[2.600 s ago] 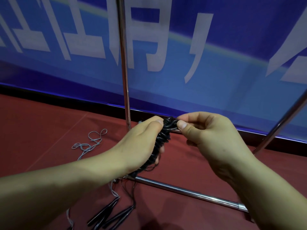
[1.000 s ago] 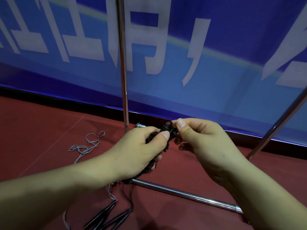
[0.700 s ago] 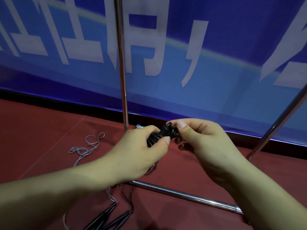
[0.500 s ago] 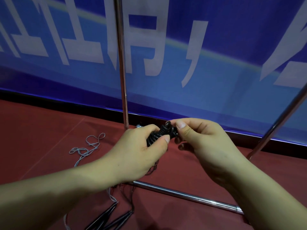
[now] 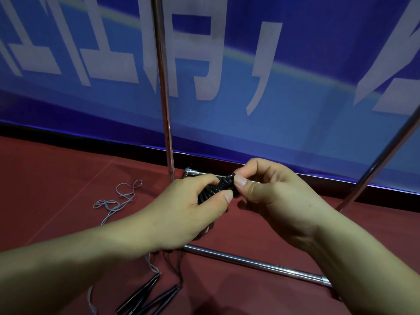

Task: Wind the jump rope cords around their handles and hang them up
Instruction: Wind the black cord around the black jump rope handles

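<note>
A black jump rope bundle (image 5: 213, 189), its cord wound in tight coils round the handles, is held in front of me above the red floor. My left hand (image 5: 181, 214) grips the bundle's lower part and hides most of it. My right hand (image 5: 270, 196) pinches the cord at the bundle's top end between thumb and forefinger. On the floor below lie more black handles (image 5: 147, 292), and a loose grey cord (image 5: 118, 201) trails away to the left.
A chrome rack stands ahead: an upright pole (image 5: 163, 92), a slanted pole (image 5: 381, 162) at the right, and a base bar (image 5: 256, 262) lying across the floor under my hands. A blue banner (image 5: 295, 98) with white lettering fills the background.
The bundle and both hands have sunk slightly and drawn closer together. My left hand slid up over the coils, and my right thumb now presses the cord at the top end.
</note>
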The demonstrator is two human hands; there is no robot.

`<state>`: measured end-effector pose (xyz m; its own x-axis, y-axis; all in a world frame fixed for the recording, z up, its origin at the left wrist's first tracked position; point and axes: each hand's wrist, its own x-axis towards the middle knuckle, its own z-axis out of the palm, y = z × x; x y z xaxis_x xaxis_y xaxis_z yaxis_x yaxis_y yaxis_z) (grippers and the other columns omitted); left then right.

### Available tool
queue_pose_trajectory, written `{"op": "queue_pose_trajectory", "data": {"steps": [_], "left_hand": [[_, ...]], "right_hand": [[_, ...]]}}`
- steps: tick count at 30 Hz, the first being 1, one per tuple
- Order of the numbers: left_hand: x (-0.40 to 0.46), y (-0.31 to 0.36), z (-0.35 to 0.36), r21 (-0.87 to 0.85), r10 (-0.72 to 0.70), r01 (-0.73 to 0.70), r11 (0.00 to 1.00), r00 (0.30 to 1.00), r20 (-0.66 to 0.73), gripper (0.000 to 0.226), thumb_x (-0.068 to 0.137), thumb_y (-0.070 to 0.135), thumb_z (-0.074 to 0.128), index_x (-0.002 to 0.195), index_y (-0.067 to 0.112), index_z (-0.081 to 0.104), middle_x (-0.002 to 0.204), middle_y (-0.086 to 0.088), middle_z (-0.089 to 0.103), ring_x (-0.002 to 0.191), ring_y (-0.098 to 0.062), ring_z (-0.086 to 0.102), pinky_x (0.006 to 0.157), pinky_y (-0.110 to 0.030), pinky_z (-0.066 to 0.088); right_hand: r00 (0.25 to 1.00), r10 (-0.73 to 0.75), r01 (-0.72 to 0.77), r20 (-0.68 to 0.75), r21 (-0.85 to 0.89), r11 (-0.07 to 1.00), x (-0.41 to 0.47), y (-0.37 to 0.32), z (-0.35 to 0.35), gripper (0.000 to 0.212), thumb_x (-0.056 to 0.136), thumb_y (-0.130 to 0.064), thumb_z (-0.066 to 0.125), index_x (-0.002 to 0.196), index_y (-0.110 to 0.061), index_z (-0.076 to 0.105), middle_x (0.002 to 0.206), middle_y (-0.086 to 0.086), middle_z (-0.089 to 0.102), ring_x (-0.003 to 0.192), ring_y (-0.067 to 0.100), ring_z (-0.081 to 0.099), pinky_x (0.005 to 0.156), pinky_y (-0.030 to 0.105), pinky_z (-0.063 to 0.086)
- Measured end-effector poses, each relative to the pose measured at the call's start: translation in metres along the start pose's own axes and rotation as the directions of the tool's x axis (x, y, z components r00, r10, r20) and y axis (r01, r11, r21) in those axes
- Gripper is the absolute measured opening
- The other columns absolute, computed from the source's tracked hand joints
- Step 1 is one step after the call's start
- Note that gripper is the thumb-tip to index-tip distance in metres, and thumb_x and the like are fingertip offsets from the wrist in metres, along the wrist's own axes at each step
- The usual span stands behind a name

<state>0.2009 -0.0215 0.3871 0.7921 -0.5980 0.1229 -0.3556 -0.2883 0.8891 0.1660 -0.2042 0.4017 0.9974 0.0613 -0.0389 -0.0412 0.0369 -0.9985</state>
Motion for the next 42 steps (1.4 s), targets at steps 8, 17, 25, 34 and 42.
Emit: {"op": "queue_pose_trajectory", "data": {"steps": [8,17,25,34,42], "left_hand": [[0.004,0.000,0.003,0.134,-0.013,0.034,0.990,0.987,-0.160,0.017,0.093,0.038,0.060,0.079,0.028,0.059,0.049,0.011,0.051,0.042,-0.004,0.045,0.044,-0.016,0.034],[0.011,-0.008,-0.006,0.243,-0.070,0.121,0.963,0.975,-0.210,0.048,0.083,0.068,0.053,0.070,0.022,0.057,0.057,-0.003,0.063,0.050,-0.013,0.056,0.054,-0.034,0.044],[0.011,-0.013,-0.014,0.185,-0.029,0.078,0.980,0.966,-0.258,0.049,0.077,0.071,0.056,0.070,0.023,0.054,0.050,0.012,0.048,0.047,-0.005,0.041,0.050,-0.024,0.034],[0.008,-0.012,-0.009,0.310,0.010,0.056,0.949,0.979,-0.205,0.057,0.069,0.084,0.047,0.083,0.029,0.056,0.071,0.003,0.063,0.062,-0.011,0.055,0.062,-0.038,0.047],[0.009,-0.011,-0.009,0.480,0.063,0.001,0.877,0.991,-0.116,0.059,0.070,0.088,0.040,0.101,0.041,0.056,0.077,0.014,0.064,0.073,-0.006,0.060,0.065,-0.034,0.049]], "right_hand": [[0.981,-0.129,0.092,-0.143,-0.238,0.967,0.005,0.007,0.001,0.012,0.091,-0.026,0.070,0.080,-0.022,0.072,0.074,0.003,0.071,0.071,0.017,0.064,0.073,0.038,0.052],[0.988,-0.109,0.085,-0.106,-0.206,0.975,0.006,0.009,0.002,0.023,0.093,-0.021,0.068,0.072,-0.013,0.069,0.080,0.000,0.071,0.079,0.011,0.064,0.076,0.035,0.047],[0.993,-0.005,0.009,-0.117,0.039,0.999,0.008,-0.001,0.011,0.030,0.100,-0.030,0.053,0.079,-0.015,0.068,0.077,0.003,0.067,0.064,0.015,0.061,0.066,0.029,0.046],[0.991,-0.042,0.020,-0.124,-0.174,0.984,0.005,-0.001,0.005,0.045,0.076,-0.054,0.068,0.065,-0.011,0.061,0.061,0.003,0.050,0.060,0.018,0.045,0.062,0.032,0.041],[0.991,0.051,-0.088,-0.120,-0.331,0.939,0.007,-0.002,-0.007,0.048,0.072,-0.056,0.075,0.060,-0.011,0.065,0.054,0.002,0.053,0.054,0.018,0.041,0.056,0.032,0.034]]}}
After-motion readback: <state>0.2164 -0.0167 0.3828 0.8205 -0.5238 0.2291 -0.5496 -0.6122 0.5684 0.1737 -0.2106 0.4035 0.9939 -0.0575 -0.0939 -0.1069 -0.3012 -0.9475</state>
